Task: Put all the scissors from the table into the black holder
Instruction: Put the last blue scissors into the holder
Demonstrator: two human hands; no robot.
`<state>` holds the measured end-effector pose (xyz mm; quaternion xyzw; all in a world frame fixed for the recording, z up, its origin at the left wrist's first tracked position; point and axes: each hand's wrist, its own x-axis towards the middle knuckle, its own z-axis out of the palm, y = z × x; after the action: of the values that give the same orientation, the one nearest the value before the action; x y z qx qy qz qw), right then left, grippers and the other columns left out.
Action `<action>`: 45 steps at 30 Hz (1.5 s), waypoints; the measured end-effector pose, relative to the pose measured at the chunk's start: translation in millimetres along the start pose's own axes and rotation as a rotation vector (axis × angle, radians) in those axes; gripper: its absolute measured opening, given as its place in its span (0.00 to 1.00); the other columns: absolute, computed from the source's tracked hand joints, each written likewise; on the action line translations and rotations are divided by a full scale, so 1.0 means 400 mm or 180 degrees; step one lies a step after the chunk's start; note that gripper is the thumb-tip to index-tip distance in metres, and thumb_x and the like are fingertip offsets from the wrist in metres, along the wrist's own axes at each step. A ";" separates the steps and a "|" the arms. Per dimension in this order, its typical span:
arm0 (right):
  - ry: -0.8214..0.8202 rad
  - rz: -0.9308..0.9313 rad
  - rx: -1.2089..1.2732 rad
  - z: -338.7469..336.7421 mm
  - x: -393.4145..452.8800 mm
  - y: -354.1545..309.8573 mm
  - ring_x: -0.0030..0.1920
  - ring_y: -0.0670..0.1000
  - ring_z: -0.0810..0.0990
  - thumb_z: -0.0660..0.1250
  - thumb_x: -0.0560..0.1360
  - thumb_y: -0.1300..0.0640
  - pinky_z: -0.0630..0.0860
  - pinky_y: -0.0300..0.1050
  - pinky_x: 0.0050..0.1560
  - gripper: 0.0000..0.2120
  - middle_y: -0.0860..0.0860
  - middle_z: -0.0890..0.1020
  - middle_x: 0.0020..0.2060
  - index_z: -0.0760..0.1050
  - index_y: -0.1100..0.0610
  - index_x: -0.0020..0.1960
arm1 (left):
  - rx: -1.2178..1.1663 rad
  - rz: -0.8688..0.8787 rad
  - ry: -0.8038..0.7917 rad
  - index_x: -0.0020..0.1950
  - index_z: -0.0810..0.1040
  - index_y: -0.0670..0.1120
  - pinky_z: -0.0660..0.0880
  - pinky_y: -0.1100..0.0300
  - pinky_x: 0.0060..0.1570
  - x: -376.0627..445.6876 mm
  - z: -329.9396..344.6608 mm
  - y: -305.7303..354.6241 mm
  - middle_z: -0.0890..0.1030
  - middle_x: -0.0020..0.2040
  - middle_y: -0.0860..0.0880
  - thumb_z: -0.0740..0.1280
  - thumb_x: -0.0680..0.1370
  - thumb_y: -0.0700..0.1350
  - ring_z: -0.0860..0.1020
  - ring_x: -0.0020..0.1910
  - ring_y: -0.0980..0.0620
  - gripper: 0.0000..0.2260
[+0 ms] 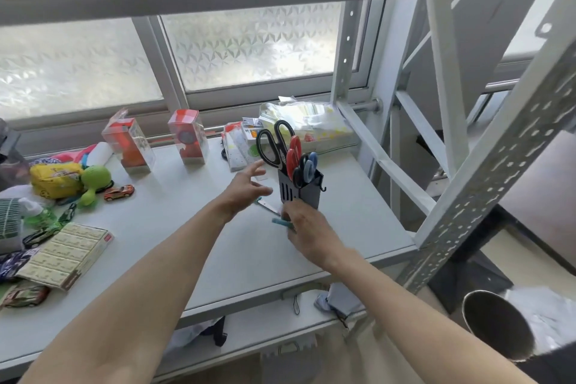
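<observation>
The black holder [307, 192] stands on the grey table [218, 234] right of centre. Black-handled scissors [274, 143], red-handled scissors [293, 154] and blue-handled scissors [308, 167] stick up out of it. A teal-handled pair of scissors [274, 212] lies on the table in front of the holder, blades pointing left and back. My right hand [307, 231] covers its handle end, fingers curled on the teal handle. My left hand [246, 188] hovers just left of the holder with its fingers spread and holds nothing.
Two clear boxes with red contents [131, 146] stand at the back. Toys, a yellow pouch [56, 179], a toy car [119, 192] and a flat carton [67, 254] crowd the left. Plastic packets [299, 121] lie behind the holder. A perforated metal rack post [486, 171] rises at the right.
</observation>
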<state>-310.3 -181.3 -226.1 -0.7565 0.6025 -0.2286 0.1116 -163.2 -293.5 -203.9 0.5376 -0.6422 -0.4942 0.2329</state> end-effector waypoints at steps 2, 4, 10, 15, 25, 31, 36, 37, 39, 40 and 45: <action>0.0446 0.0081 0.0371 -0.050 -0.027 0.027 0.39 0.52 0.73 0.68 0.74 0.64 0.71 0.44 0.39 0.05 0.55 0.79 0.45 0.73 0.60 0.48 | -0.0002 -0.0089 -0.0176 0.78 0.63 0.46 0.73 0.58 0.53 0.020 0.022 0.020 0.69 0.74 0.47 0.67 0.76 0.32 0.72 0.68 0.44 0.32; 0.0936 0.0375 0.0792 -0.102 -0.042 0.051 0.39 0.51 0.76 0.72 0.73 0.62 0.77 0.41 0.40 0.07 0.52 0.80 0.43 0.74 0.59 0.48 | -0.0034 -0.0123 -0.0338 0.75 0.67 0.45 0.69 0.55 0.58 0.028 0.040 0.037 0.69 0.75 0.46 0.67 0.75 0.30 0.68 0.73 0.44 0.29; 0.2439 0.1068 0.1827 -0.262 0.003 0.091 0.36 0.42 0.74 0.72 0.74 0.60 0.74 0.27 0.39 0.08 0.51 0.76 0.39 0.73 0.58 0.46 | -0.0064 -0.0038 -0.0677 0.70 0.73 0.42 0.72 0.54 0.66 0.029 0.067 0.043 0.80 0.65 0.44 0.70 0.75 0.32 0.77 0.65 0.47 0.24; 0.2699 0.0937 0.1759 -0.300 0.081 0.080 0.38 0.45 0.74 0.72 0.74 0.59 0.74 0.29 0.39 0.09 0.48 0.75 0.38 0.73 0.59 0.48 | -0.0009 0.0057 -0.0631 0.64 0.78 0.45 0.72 0.65 0.44 -0.003 0.085 0.058 0.83 0.56 0.48 0.73 0.74 0.36 0.80 0.50 0.53 0.18; 0.2165 0.0699 0.0868 -0.225 0.120 0.071 0.41 0.48 0.76 0.72 0.74 0.60 0.79 0.41 0.43 0.10 0.50 0.77 0.41 0.73 0.60 0.51 | 0.0209 0.0205 -0.0401 0.61 0.81 0.44 0.76 0.65 0.47 -0.040 0.116 0.059 0.83 0.54 0.49 0.75 0.72 0.37 0.79 0.48 0.55 0.17; 0.1350 0.0946 0.0656 -0.190 0.116 0.086 0.39 0.52 0.78 0.62 0.80 0.50 0.68 0.41 0.40 0.15 0.52 0.82 0.40 0.77 0.61 0.45 | 0.0383 0.0340 0.0034 0.56 0.82 0.48 0.78 0.43 0.58 -0.035 0.129 0.032 0.84 0.53 0.46 0.77 0.60 0.52 0.80 0.55 0.44 0.25; 0.1110 0.1280 0.0751 -0.186 0.113 0.102 0.39 0.53 0.76 0.59 0.81 0.48 0.66 0.42 0.40 0.18 0.55 0.82 0.40 0.77 0.61 0.43 | 0.0448 0.0360 0.0148 0.59 0.82 0.47 0.77 0.42 0.59 -0.051 0.139 0.052 0.84 0.55 0.47 0.78 0.63 0.48 0.80 0.56 0.43 0.24; 0.1040 0.1391 0.0958 -0.188 0.113 0.106 0.41 0.53 0.78 0.60 0.81 0.48 0.69 0.43 0.41 0.17 0.55 0.82 0.41 0.78 0.61 0.46 | 0.0441 0.0350 0.0179 0.59 0.82 0.47 0.78 0.43 0.58 -0.052 0.144 0.053 0.84 0.55 0.47 0.78 0.64 0.47 0.80 0.55 0.43 0.24; 0.0921 0.1602 0.1471 -0.193 0.117 0.113 0.43 0.53 0.79 0.63 0.80 0.48 0.72 0.43 0.44 0.15 0.53 0.82 0.41 0.78 0.61 0.50 | 0.0400 0.0360 0.0263 0.59 0.82 0.47 0.79 0.44 0.57 -0.050 0.156 0.052 0.84 0.54 0.47 0.78 0.63 0.49 0.81 0.54 0.43 0.25; 0.0914 0.1665 0.1588 -0.195 0.119 0.115 0.43 0.52 0.79 0.64 0.79 0.48 0.73 0.43 0.45 0.15 0.53 0.81 0.42 0.78 0.60 0.51 | 0.0366 0.0375 0.0308 0.59 0.81 0.47 0.79 0.44 0.56 -0.046 0.162 0.047 0.84 0.54 0.48 0.78 0.60 0.52 0.81 0.53 0.44 0.28; 0.2089 0.1315 0.0791 -0.194 0.088 0.084 0.44 0.50 0.79 0.65 0.78 0.46 0.78 0.48 0.47 0.12 0.50 0.80 0.44 0.76 0.55 0.49 | 0.0358 0.0428 0.0261 0.64 0.75 0.48 0.81 0.46 0.53 -0.056 0.157 0.037 0.81 0.58 0.49 0.79 0.62 0.50 0.82 0.51 0.43 0.31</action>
<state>-370.3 -215.4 -166.2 -0.4872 0.7132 -0.5017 0.0476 -215.1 -249.6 -210.8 0.5253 -0.6935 -0.4183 0.2611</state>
